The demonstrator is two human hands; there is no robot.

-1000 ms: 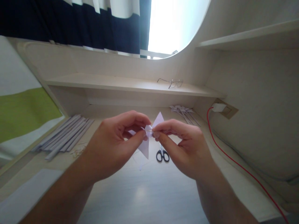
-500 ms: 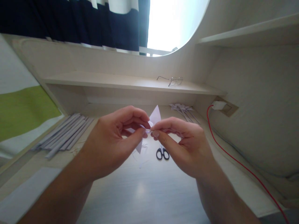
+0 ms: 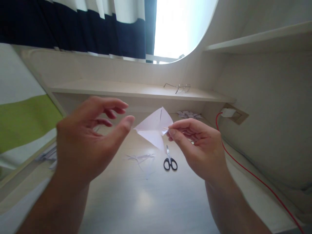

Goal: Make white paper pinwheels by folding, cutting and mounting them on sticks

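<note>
Between thumb and fingertips, my right hand [image 3: 195, 143] pinches a creased white paper piece [image 3: 152, 125] by its right corner. The paper spreads out to the left in a roughly diamond shape, above the desk. My left hand [image 3: 97, 139] is off to the left with thumb and fingers apart, holding nothing; a small gap lies between its thumb and the paper's left tip. Black-handled scissors [image 3: 170, 162] lie on the desk just below the paper, blades pointing away from me. Thin white paper strips [image 3: 140, 158] are scattered to their left.
Rolled white paper tubes [image 3: 47, 154] lie at the left, mostly behind my left hand. More folded white papers [image 3: 188, 114] sit at the back right. Glasses [image 3: 182, 88] rest on the shelf [image 3: 117, 88]. A red cable [image 3: 240, 165] runs from a white plug [image 3: 228, 112] down the right side.
My left hand has let go of the paper and moved left, opening its fingers. The paper now lies spread out to view in my right hand, which has shifted slightly right.
</note>
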